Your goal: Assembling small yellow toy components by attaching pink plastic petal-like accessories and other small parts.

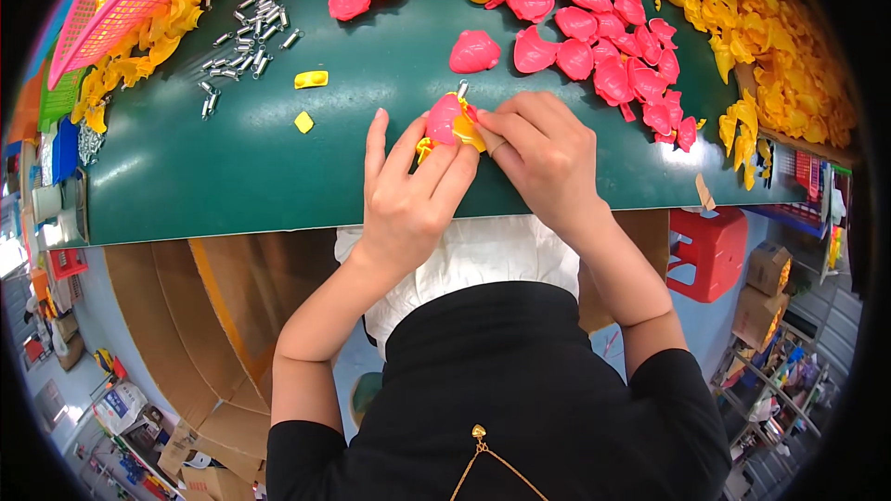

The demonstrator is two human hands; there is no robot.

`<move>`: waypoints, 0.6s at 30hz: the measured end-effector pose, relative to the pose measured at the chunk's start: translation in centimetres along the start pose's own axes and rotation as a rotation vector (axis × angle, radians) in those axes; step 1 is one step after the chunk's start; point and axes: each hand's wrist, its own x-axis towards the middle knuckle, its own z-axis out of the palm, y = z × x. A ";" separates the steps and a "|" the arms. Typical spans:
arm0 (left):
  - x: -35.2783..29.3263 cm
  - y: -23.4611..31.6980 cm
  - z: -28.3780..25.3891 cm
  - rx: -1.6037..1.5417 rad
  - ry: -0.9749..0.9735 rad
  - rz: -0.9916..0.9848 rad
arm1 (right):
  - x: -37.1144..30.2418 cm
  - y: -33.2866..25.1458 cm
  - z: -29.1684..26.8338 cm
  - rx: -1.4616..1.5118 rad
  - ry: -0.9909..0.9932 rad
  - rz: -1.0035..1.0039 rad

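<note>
"Two hands on one part, yeah? What's your feed showing?"

"Yep. From over here I've got the left hand [408,199] pinching the pink part [444,117], outermost finger lifted clear. The right hand [549,150] is pinching at its right side, where a yellow bit [469,134] pokes out. All of it's over the table [204,195], in front of the body."

"And the spring [462,89]?"

"Far side of the part. Can't tell if it's hooked in. I'd keep the left grip steady, make small pushes with the right, and keep fingertips off the spring."

"Stuff around?"

"One pink shell [474,52] just beyond, loose springs [260,32] off left, more shells [613,79] right, yellow heap [803,83] far right. I'd ignore those while both hands are busy."
</note>
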 end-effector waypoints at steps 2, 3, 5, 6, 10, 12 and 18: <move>0.0 0.0 -0.1 0.001 0.005 0.006 | 0.0 0.0 -0.5 -0.029 -0.068 0.006; 0.0 -0.1 -0.1 0.003 0.000 0.007 | 0.0 -0.1 -0.7 -0.013 -0.051 -0.022; 0.0 -0.2 -0.2 0.007 -0.002 0.014 | 0.0 0.5 -1.2 0.001 -0.027 -0.051; 0.0 -0.4 -0.3 -0.003 -0.023 0.018 | 0.1 1.3 -1.5 0.088 -0.125 -0.016; 0.1 -0.6 -0.5 -0.025 -0.059 0.034 | 1.9 3.0 -1.5 0.239 -0.281 0.028; 0.1 -0.5 -0.4 -0.036 -0.052 0.029 | 2.1 2.8 -1.6 0.247 -0.309 0.018; 0.1 -0.7 -0.5 -0.033 -0.058 0.038 | 3.6 2.7 -2.4 0.136 -0.462 -0.106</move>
